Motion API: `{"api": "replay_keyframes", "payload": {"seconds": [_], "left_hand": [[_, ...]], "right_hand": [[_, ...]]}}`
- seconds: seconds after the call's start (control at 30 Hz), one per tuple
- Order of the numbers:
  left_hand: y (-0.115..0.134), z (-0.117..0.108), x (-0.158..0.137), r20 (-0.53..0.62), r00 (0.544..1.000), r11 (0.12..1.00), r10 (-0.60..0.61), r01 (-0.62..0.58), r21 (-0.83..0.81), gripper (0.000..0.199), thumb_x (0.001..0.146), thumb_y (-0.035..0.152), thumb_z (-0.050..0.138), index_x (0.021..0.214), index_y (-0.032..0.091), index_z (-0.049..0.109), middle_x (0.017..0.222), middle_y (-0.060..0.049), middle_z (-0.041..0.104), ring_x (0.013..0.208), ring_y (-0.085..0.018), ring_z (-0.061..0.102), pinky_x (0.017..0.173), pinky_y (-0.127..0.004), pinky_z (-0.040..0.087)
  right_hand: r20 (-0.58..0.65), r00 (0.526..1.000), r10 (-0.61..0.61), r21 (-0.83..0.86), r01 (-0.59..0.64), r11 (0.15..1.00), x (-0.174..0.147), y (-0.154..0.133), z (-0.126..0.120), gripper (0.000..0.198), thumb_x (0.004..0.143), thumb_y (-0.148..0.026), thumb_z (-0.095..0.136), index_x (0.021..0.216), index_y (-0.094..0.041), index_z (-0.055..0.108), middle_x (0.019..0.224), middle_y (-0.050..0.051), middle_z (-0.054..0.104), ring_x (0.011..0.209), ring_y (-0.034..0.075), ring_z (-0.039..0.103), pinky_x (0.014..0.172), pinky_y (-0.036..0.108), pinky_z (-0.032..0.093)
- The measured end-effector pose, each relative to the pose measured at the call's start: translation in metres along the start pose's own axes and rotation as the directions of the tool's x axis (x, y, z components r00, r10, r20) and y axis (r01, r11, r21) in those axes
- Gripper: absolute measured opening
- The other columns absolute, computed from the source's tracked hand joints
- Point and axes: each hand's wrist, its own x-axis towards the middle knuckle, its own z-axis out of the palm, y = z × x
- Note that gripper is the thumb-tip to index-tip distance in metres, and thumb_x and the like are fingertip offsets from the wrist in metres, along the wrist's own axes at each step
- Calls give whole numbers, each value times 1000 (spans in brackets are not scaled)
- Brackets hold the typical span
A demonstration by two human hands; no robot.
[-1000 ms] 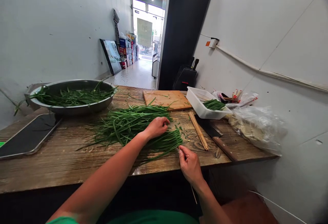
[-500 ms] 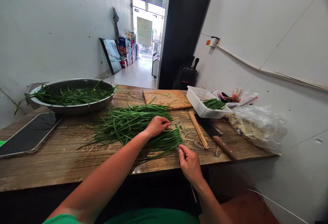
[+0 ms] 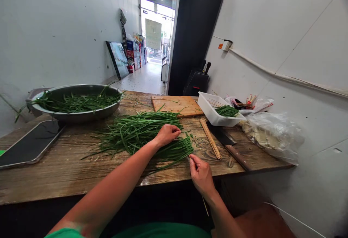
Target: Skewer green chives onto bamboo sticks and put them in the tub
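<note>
A loose pile of long green garlic chives (image 3: pixel 130 131) lies across the wooden table, its cut ends lined up toward the right. Over these chives rests my left hand (image 3: pixel 167 135), fingertips pinched together near the cut ends; what is between them, if anything, is hidden. At the table's front edge, my right hand (image 3: pixel 201 174) is closed around a thin bamboo skewer (image 3: pixel 205 206). One end of the skewer shows at the fingertips beside the lower chive ends, and the other sticks out below the hand.
Right of the chives lie a bundle of skewers (image 3: pixel 210 139) and a cleaver (image 3: pixel 231 147). Behind them are a white tub (image 3: pixel 214 116) with skewered chives, a cutting board (image 3: pixel 176 105) and a plastic bag (image 3: pixel 272 132). Leftward stand a metal basin (image 3: pixel 81 115) of chives and a phone (image 3: pixel 29 143).
</note>
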Motion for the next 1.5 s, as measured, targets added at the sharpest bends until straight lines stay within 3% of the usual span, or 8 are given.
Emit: {"api": "replay_keyframes", "payload": {"seconds": [0.7, 0.87, 1.0, 1.07, 1.2, 1.37, 1.5], "left_hand": [[7, -3, -3, 24, 999, 998, 41, -42, 40, 30, 73, 33, 47, 74, 12, 69, 61, -1, 62, 55, -10, 49, 52, -19, 33], [11, -9, -7, 122, 989, 996, 77, -82, 37, 29, 72, 31, 47, 75, 12, 69, 63, 0, 63, 57, -10, 50, 54, -18, 34], [13, -15, -10, 282, 945, 983, 165, -180, 28, 28, 73, 30, 48, 79, 13, 69, 67, 1, 64, 60, -10, 52, 57, -18, 35], [12, -19, -9, 239, 955, 975, 175, -201, 90, 30, 75, 33, 47, 75, 13, 69, 63, 1, 62, 59, -10, 51, 57, -19, 35], [5, -25, -4, -10, 974, 938, 226, -215, 271, 27, 77, 32, 48, 77, 15, 68, 74, -4, 62, 70, -14, 51, 68, -24, 35], [-6, -23, -4, 121, 954, 807, 275, -297, 511, 14, 72, 28, 56, 74, 23, 69, 78, -5, 57, 85, -21, 46, 79, -35, 28], [-10, -18, -6, 129, 968, 783, 218, -252, 569, 13, 71, 27, 57, 74, 23, 69, 81, -7, 54, 89, -23, 42, 79, -37, 25]], "right_hand": [[-15, 1000, -27, -9, 26, 1000, 0, 3, 1, 31, 83, -24, 39, 99, -13, 64, 86, 9, 69, 71, 18, 65, 63, 24, 49], [12, 1000, -4, 2, 4, 1000, 0, 2, 0, 32, 83, -25, 39, 99, -13, 64, 82, 8, 69, 66, 17, 64, 61, 23, 49], [16, 1000, -4, -3, 4, 1000, 0, 1, -1, 32, 83, -26, 38, 98, -13, 63, 83, 8, 69, 64, 16, 63, 58, 23, 48], [10, 1000, -3, -2, 3, 1000, 0, 1, 0, 32, 83, -26, 38, 98, -12, 63, 84, 9, 69, 64, 16, 63, 58, 22, 48], [-1, 1000, 1, -2, -1, 1000, -1, 1, 0, 32, 83, -26, 38, 98, -13, 63, 80, 7, 69, 59, 15, 62, 54, 23, 47], [-8, 1000, -9, -22, 9, 1000, -1, 2, 1, 33, 82, -27, 38, 97, -12, 64, 75, 7, 69, 52, 14, 60, 49, 22, 45], [-4, 1000, -5, -35, 5, 999, -1, 3, 2, 33, 83, -27, 38, 98, -13, 64, 73, 6, 68, 45, 12, 56, 44, 21, 42]]}}
